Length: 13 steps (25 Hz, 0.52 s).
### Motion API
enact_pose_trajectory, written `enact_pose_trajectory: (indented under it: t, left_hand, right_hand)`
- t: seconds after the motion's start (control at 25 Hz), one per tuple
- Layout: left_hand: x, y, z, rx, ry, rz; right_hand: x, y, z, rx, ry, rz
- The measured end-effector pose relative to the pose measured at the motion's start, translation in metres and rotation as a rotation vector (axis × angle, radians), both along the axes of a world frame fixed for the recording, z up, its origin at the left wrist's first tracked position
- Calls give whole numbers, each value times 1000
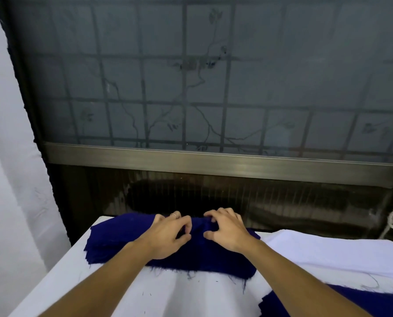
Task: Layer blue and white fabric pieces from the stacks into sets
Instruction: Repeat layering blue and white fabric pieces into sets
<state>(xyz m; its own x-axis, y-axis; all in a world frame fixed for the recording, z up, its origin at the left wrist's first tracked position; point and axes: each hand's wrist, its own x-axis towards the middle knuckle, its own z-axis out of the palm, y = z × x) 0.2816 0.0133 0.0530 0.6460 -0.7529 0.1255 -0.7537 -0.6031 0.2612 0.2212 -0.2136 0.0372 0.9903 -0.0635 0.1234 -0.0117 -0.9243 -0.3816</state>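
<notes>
- Fingers point(179, 223) of the left hand point(165, 236): condition?
- Curled. Thumb and forefinger are nearly closed, pinching a raised fold near the far edge of the stack of dark blue fabric pieces with frayed edges point(127, 243). 1 finger carries a thin ring point(173, 215).
- And the right hand point(227, 232)?
- Likewise curled, with the tips dug into the same fold and the thumb set a little apart below it. The 2 hands lie just beside each other.
- Location of the material?
- The blue stack lies on the white cloth-covered table point(76, 282), towards its far edge, below the frosted gridded window point(213, 76). The pile of white fabric point(328, 252) lies against it on the right. More dark blue cloth point(362, 303) shows at the near right corner.
- Hazards noted?
- In my judgement, 3. First, the frayed threads may bind the layers, so the pinch may lift more than 1 piece and spoil a set. Whether the fingers have 1 layer or several cannot be told. Second, pulling from the middle could skew the stack or push it over the far edge. Third, loose blue threads may shed onto the white pieces.
</notes>
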Motion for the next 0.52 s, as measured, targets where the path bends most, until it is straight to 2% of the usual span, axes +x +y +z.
enact_pose_trajectory:
  t: [0.16, 0.28, 0.44, 0.52]
  left_hand:
    - [-3, -3, 7, -32, 97, 0]
    - [-8, -9, 14, -61, 27, 27]
    - [-4, 2, 24, 143, -159, 116]
    - [3, 15, 26, 211, -155, 159]
  right_hand:
    - [2, 14, 6, 88, 40, 94]
    - [6, 28, 16, 156, 154, 69]
    - [3, 36, 22, 126, 194, 52]
    - [-4, 31, 26, 168, 170, 81]
